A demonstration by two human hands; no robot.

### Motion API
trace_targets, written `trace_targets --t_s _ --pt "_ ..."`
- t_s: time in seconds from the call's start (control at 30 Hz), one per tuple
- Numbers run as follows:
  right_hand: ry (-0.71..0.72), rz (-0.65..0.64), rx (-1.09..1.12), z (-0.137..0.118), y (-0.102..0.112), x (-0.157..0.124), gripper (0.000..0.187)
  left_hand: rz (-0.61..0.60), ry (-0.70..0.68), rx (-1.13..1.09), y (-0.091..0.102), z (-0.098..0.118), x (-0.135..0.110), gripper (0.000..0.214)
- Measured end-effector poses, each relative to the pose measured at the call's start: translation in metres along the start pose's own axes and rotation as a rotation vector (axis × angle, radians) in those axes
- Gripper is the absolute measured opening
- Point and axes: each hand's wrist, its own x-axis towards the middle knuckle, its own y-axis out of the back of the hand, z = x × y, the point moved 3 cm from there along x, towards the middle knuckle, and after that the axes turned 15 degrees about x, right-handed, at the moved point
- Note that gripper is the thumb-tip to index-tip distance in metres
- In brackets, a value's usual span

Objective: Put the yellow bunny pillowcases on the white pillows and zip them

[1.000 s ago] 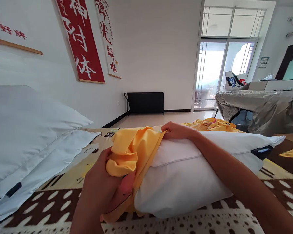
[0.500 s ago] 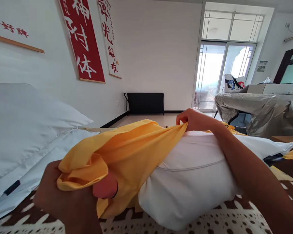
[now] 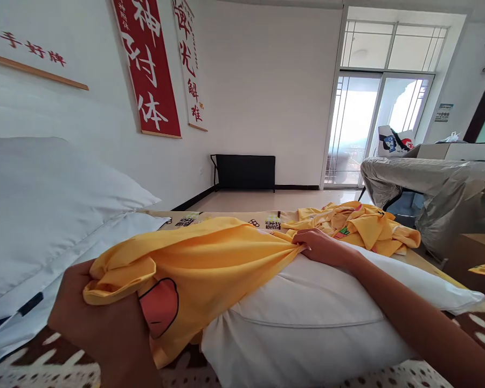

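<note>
Left hand [image 3: 101, 334] and right hand [image 3: 323, 249] are clamping the yellow pillowcase [image 3: 210, 264] hem, stretching it over white pillow [image 3: 307, 323]; drawing further calls for even tension.

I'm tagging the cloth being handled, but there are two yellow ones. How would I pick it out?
On the patterned bed, find the central white pillow. The yellow cover is drawn over its left end, gripped by the left hand and right hand. Unlike the crumpled yellow heap beyond, it is stretched and shows a red patch.
</note>
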Motion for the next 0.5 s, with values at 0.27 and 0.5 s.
trace_targets --t_s 0.27,0.5 --pt "0.332 0.192 -0.158 -0.103 -0.024 -0.039 0.011 0.054 -0.141 -0.062 0.002 0.006 -0.012 0.032" --pt "0.553 0.337 -0.278 -0.117 -0.046 -0.062 0.02 0.122 -0.013 -0.047 0.009 0.01 -0.004 0.029"
